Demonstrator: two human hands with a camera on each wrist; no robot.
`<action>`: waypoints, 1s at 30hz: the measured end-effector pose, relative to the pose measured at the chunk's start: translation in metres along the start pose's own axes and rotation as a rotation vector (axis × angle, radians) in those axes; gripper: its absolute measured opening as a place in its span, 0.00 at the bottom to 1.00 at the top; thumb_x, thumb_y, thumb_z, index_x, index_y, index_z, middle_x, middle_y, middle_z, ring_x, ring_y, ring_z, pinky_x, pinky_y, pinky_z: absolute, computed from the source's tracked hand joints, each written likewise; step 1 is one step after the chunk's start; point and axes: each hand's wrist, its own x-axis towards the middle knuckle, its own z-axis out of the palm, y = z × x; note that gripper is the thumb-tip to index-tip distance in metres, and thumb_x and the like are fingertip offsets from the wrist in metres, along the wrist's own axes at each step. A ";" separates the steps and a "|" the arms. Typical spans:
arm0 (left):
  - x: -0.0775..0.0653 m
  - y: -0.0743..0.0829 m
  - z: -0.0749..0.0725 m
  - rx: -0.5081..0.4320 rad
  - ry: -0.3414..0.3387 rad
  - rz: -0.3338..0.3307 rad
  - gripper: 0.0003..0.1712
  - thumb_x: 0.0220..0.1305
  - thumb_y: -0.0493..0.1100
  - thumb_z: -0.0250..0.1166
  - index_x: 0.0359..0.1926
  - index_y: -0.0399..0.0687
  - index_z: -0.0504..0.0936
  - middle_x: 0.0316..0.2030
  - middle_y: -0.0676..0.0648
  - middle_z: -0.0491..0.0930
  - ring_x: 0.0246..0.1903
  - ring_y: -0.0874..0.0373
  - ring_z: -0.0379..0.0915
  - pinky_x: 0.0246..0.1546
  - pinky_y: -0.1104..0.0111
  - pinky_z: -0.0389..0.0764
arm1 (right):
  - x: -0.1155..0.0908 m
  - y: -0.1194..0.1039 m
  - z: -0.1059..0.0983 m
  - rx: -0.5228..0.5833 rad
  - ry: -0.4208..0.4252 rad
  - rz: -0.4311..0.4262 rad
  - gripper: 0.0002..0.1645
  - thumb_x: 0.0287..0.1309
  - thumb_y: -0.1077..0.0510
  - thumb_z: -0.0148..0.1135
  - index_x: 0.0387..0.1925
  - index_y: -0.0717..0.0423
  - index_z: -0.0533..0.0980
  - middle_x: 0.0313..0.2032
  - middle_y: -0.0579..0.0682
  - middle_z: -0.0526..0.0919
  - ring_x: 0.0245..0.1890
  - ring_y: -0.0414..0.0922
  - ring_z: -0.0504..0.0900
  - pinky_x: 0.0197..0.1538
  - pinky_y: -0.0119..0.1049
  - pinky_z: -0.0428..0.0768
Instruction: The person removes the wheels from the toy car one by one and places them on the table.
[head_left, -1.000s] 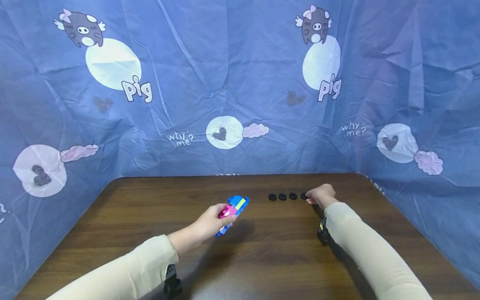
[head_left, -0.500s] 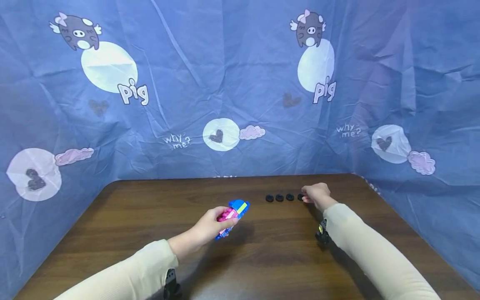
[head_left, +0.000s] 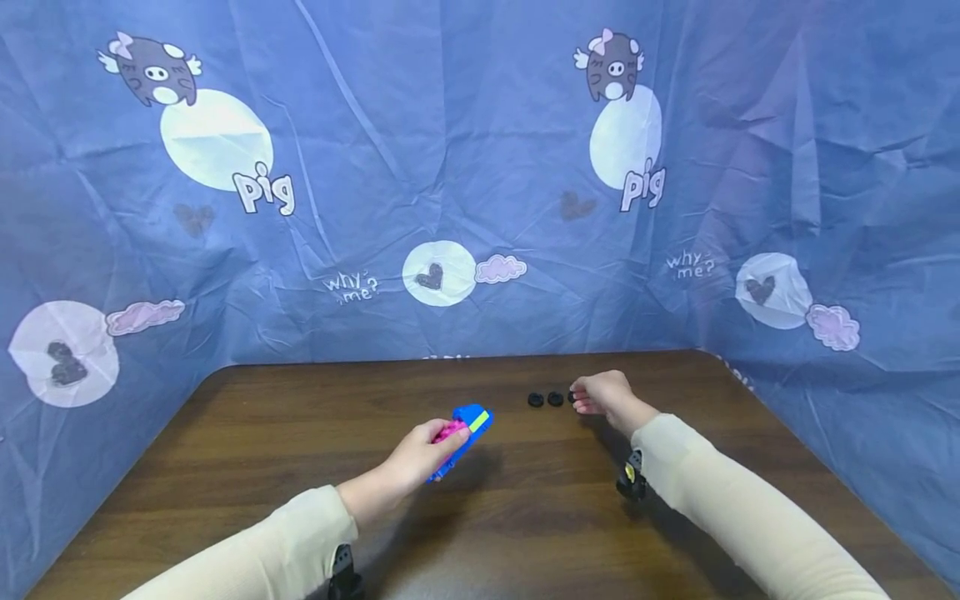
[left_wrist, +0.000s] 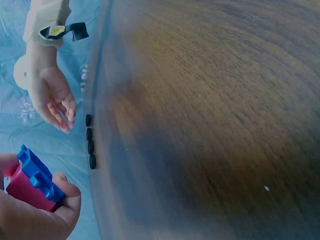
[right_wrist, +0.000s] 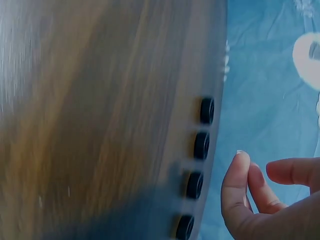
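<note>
My left hand (head_left: 417, 457) holds a small blue and pink toy (head_left: 471, 414) with a yellow strip, over the middle of the table. In the left wrist view, the thumb and fingers grip its pink body (left_wrist: 29, 192), and the notched blue part (left_wrist: 41, 175) stays exposed. Several small black toy wheels (right_wrist: 202, 145) stand in a row near the table's far edge. My right hand (head_left: 609, 398) hovers over the right end of this row and hides some wheels from the head view. Its fingers (right_wrist: 235, 182) are loosely bent, with a gap to the thumb and nothing between them.
Brown wood-grain table (head_left: 315, 400) with rounded far corners. Behind it and along the sides hangs a blue printed curtain (head_left: 510, 167). Black camera mounts sit under the left wrist (head_left: 345, 571) and the right wrist (head_left: 632, 475).
My right hand has come away from the rightmost wheel and moved left over the row, covering part of it. The left hand keeps the toy in nearly the same place. The head view has shifted slightly.
</note>
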 end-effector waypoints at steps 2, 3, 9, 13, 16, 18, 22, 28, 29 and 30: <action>0.000 -0.001 0.000 -0.001 0.004 0.009 0.26 0.66 0.49 0.61 0.54 0.31 0.75 0.36 0.42 0.80 0.31 0.54 0.73 0.29 0.63 0.78 | -0.004 -0.003 0.006 -0.011 -0.027 0.002 0.16 0.61 0.67 0.51 0.45 0.78 0.75 0.18 0.47 0.79 0.16 0.36 0.78 0.24 0.27 0.80; 0.000 -0.001 -0.001 -0.001 0.005 0.015 0.26 0.66 0.49 0.61 0.54 0.30 0.75 0.36 0.42 0.80 0.32 0.54 0.73 0.29 0.64 0.78 | -0.006 -0.004 0.010 -0.013 -0.041 0.003 0.16 0.61 0.67 0.51 0.45 0.79 0.75 0.18 0.47 0.79 0.15 0.35 0.78 0.24 0.26 0.80; -0.001 -0.003 -0.002 0.020 0.006 0.016 0.26 0.65 0.48 0.63 0.54 0.29 0.75 0.38 0.42 0.80 0.34 0.54 0.74 0.33 0.66 0.78 | -0.019 -0.010 0.031 -0.002 -0.163 -0.014 0.19 0.63 0.67 0.49 0.49 0.80 0.73 0.19 0.47 0.79 0.17 0.35 0.78 0.26 0.26 0.80; -0.006 -0.006 -0.003 0.053 -0.004 0.022 0.27 0.63 0.47 0.65 0.54 0.28 0.75 0.40 0.41 0.81 0.36 0.55 0.75 0.38 0.64 0.79 | -0.032 -0.011 0.048 -0.001 -0.251 -0.049 0.22 0.65 0.64 0.52 0.54 0.78 0.70 0.25 0.49 0.81 0.22 0.37 0.80 0.31 0.28 0.82; -0.009 -0.007 -0.003 0.063 -0.027 0.039 0.28 0.63 0.46 0.65 0.54 0.26 0.74 0.41 0.40 0.82 0.37 0.54 0.76 0.40 0.61 0.81 | -0.042 -0.013 0.059 0.010 -0.295 -0.084 0.24 0.64 0.60 0.56 0.55 0.75 0.69 0.30 0.52 0.83 0.26 0.38 0.82 0.35 0.31 0.83; -0.011 -0.007 -0.003 0.073 -0.037 0.045 0.29 0.63 0.47 0.66 0.54 0.26 0.74 0.42 0.39 0.82 0.38 0.53 0.77 0.41 0.60 0.81 | -0.047 -0.013 0.065 0.017 -0.329 -0.106 0.25 0.63 0.57 0.58 0.56 0.72 0.70 0.35 0.55 0.84 0.28 0.40 0.83 0.37 0.33 0.84; -0.012 -0.005 -0.004 0.093 -0.043 0.069 0.28 0.62 0.47 0.66 0.53 0.26 0.75 0.41 0.39 0.82 0.37 0.53 0.77 0.42 0.60 0.81 | -0.056 -0.012 0.075 0.001 -0.442 -0.138 0.27 0.64 0.51 0.60 0.56 0.67 0.71 0.43 0.57 0.84 0.34 0.42 0.84 0.42 0.37 0.84; -0.015 -0.004 -0.007 0.099 -0.037 0.062 0.27 0.62 0.46 0.67 0.52 0.27 0.76 0.40 0.39 0.82 0.37 0.54 0.77 0.41 0.61 0.81 | -0.066 -0.009 0.083 -0.001 -0.622 -0.171 0.29 0.64 0.50 0.61 0.58 0.66 0.72 0.41 0.50 0.85 0.37 0.42 0.85 0.47 0.38 0.84; -0.015 -0.005 -0.007 0.101 -0.034 0.060 0.27 0.61 0.46 0.67 0.52 0.27 0.76 0.40 0.40 0.82 0.36 0.54 0.77 0.41 0.61 0.81 | -0.067 -0.009 0.084 -0.003 -0.639 -0.182 0.29 0.63 0.50 0.62 0.58 0.66 0.72 0.41 0.49 0.85 0.37 0.43 0.85 0.48 0.39 0.83; -0.015 -0.005 -0.008 0.104 -0.033 0.062 0.27 0.61 0.46 0.67 0.52 0.28 0.76 0.40 0.40 0.82 0.36 0.54 0.76 0.41 0.62 0.81 | -0.068 -0.009 0.084 -0.001 -0.649 -0.192 0.28 0.63 0.51 0.62 0.57 0.67 0.73 0.41 0.49 0.85 0.38 0.43 0.85 0.49 0.39 0.83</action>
